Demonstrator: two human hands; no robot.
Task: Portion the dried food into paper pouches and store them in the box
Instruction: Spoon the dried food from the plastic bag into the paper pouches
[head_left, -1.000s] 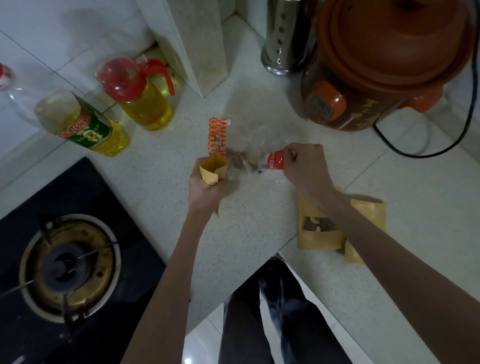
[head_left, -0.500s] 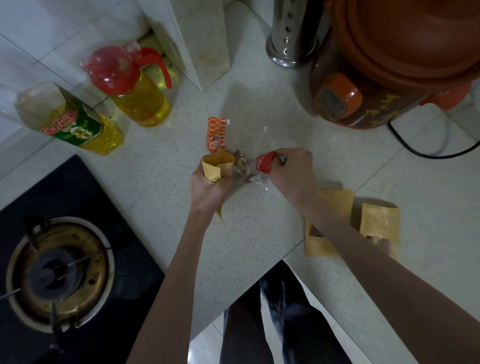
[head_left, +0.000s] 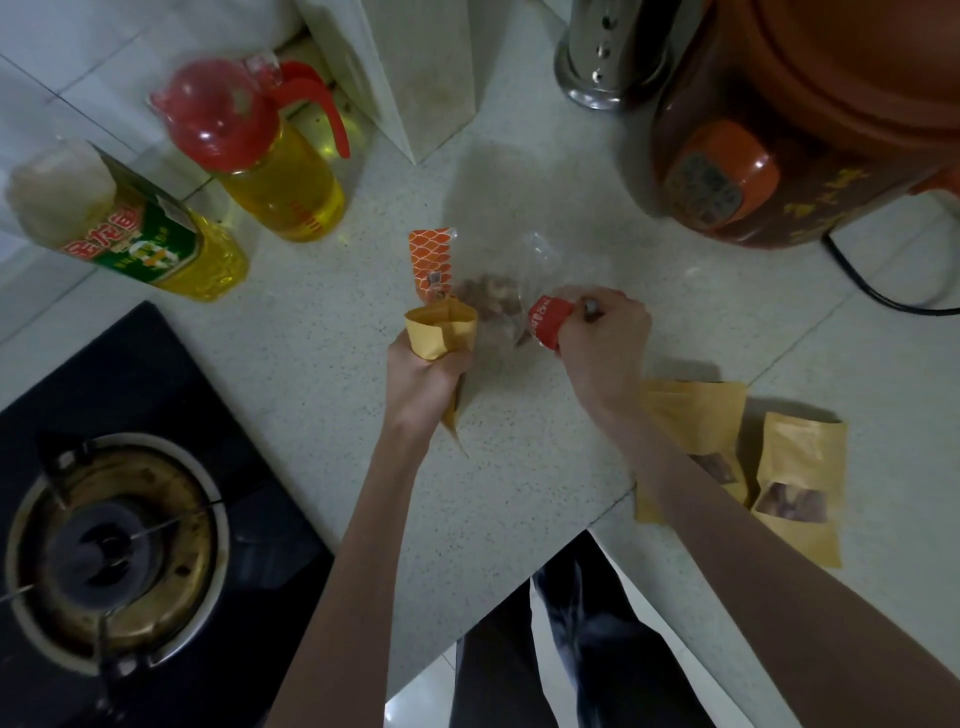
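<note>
Left hand (head_left: 423, 374) grips open paper pouch (head_left: 441, 332) mid-body; right hand (head_left: 605, 343) pinches limp, crinkly food bag (head_left: 519, 291). Pouch crushes easily: hold lightly.

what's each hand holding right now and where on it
The left hand grips an open paper pouch around its middle, mouth up. The right hand pinches the clear food bag at its red end.

Matt tan paper pouch (head_left: 441, 332); crinkly clear plastic bag with orange and red printed ends (head_left: 511, 291); speckled, smooth pale stone countertop (head_left: 322, 332); glossy black glass hob (head_left: 260, 545); shiny perforated steel cylinder (head_left: 608, 57); glossy brown glazed cooker (head_left: 831, 104)
</note>
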